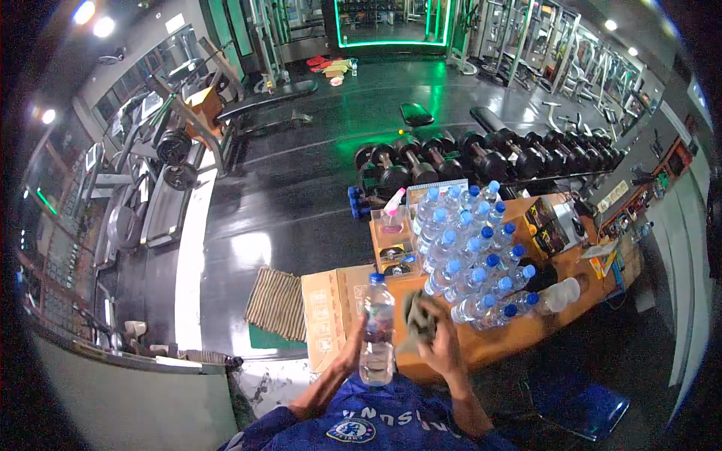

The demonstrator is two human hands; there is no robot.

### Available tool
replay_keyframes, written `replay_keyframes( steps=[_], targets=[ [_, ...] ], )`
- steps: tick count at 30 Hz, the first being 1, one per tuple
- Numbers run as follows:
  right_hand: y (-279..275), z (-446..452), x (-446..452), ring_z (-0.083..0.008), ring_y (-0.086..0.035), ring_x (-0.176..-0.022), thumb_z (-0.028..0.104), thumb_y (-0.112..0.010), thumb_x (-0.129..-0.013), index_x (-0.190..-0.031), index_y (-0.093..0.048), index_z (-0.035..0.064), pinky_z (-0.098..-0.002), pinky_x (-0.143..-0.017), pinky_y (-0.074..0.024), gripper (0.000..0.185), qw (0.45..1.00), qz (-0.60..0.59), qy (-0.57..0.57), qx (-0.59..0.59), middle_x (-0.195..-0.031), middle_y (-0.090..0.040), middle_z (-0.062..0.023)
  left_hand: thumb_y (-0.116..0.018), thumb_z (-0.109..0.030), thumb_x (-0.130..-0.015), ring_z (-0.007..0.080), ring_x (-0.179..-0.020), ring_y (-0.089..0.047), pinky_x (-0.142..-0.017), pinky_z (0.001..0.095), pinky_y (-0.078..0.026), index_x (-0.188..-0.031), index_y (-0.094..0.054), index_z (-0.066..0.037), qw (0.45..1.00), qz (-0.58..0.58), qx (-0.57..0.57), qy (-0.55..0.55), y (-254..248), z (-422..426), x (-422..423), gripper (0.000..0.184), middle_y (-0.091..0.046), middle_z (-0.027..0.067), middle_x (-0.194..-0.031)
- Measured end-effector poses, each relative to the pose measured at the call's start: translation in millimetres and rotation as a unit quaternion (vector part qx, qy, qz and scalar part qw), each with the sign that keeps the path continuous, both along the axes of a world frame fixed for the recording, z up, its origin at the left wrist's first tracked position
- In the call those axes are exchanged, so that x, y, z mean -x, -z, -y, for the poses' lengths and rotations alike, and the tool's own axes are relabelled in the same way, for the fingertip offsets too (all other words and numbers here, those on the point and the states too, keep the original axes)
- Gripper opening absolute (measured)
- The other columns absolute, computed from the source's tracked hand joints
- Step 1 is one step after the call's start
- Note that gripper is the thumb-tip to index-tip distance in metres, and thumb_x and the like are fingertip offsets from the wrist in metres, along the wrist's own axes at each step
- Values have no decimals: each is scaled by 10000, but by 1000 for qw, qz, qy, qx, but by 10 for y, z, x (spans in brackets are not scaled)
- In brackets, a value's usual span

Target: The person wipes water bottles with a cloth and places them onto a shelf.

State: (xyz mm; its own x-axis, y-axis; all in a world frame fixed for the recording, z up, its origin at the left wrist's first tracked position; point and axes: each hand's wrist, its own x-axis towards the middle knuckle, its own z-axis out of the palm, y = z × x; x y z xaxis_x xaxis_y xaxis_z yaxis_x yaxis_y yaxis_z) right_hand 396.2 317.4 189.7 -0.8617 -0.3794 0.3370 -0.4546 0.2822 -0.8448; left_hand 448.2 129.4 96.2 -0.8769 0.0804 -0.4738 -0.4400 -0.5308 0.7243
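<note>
The left hand's (353,347) fingers curl around the side of a blue-capped plastic water bottle (377,338), mostly hidden behind it, so how tightly they close is unclear. The right hand's (442,342) fingers are bent around a crumpled grey-green cloth (418,325), just beside the bottle. The bottle stands nearly upright in front of the person's blue jersey (398,417). It looks filled, so likely moderately heavy; its thin wall should flex if squeezed and turn slippery when wet. The firmest hold is probably low on the body or at the cap. Beyond, similar bottles (474,255) crowd a wooden table (425,368), with a flattened cardboard box (320,316) to the left and dumbbells (485,158) behind.
</note>
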Motion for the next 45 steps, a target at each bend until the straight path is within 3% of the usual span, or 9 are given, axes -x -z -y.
replay_keyframes(
  steps=[7,14,17,20,21,23,31,40,45],
  targets=[
    [-256,378,-238,-346,-482,-1123,-62,-578,-678,-1160,-568,186,-406,-941,-434,542,973,-52,-77,-209,-1258,-453,-123,-293,-676,-872,224,-860,-613,-761,374,-515,-1181,-540,-89,995,56,-63,-62,-410,-161,-9,708,-620,106,-996],
    [-375,23,-381,-348,-471,-1160,53,-651,-730,-1210,-532,165,-405,-982,-402,507,937,43,-338,-75,-1278,-447,-142,-239,-731,-841,275,-931,-597,-829,429,-496,-1225,-504,-79,991,41,-108,-71,-119,154,19,802,-609,154,-1039],
    [174,-47,-409,-328,-486,-1150,48,-642,-771,-1228,-512,102,-389,-969,-400,479,907,291,-133,272,-1253,-482,-147,-261,-752,-821,304,-1001,-580,-871,455,-475,-1277,-463,-51,982,74,-160,-67,-49,52,-65,860,-592,189,-1107],
    [383,181,-60,-306,-508,-1104,-15,-596,-799,-1241,-449,43,-389,-952,-385,469,995,-70,55,44,-1185,-506,-152,-279,-769,-803,286,-1011,-583,-863,440,-480,-1273,-464,-29,995,71,-71,-9,-146,-111,-116,896,-593,179,-1115],
    [352,386,-15,-353,-488,-1106,-21,-597,-777,-1224,-447,48,-403,-958,-374,477,930,181,49,315,-1175,-485,-184,-277,-778,-796,267,-984,-589,-843,415,-487,-1258,-475,-34,986,77,-144,36,-118,-136,-112,898,-603,164,-1088],
    [126,356,93,-395,-453,-1118,13,-619,-776,-1218,-440,33,-421,-954,-376,477,999,-29,25,-2,-1198,-458,-209,-284,-713,-851,248,-979,-581,-849,390,-480,-1241,-480,-34,994,78,-66,32,-252,-219,-190,807,-596,141,-1088],
    [17,460,-51,-404,-448,-1106,259,-692,-779,-1190,-458,44,-453,-904,-401,520,990,-75,68,-99,-1174,-464,-232,-281,-483,-975,236,-1020,-557,-907,383,-447,-1233,-473,-29,980,-63,156,-111,-98,-316,-246,556,-564,125,-1135],
    [-42,106,-606,-306,-527,-1045,147,-705,-716,-1142,-604,204,-391,-878,-461,441,953,-135,-165,-217,-1212,-494,-91,-105,-854,-726,329,-942,-595,-819,446,-498,-1247,-475,-11,985,97,-120,-81,-161,-36,-185,1058,-601,205,-1078],
    [-194,-183,-456,-306,-543,-1048,149,-680,-747,-1129,-599,174,-402,-886,-460,391,952,-7,-292,-91,-1166,-554,-97,-301,-788,-781,257,-866,-601,-748,419,-511,-1194,-496,-50,992,68,-106,-22,-63,-10,-231,868,-613,135,-983]
  ],
)
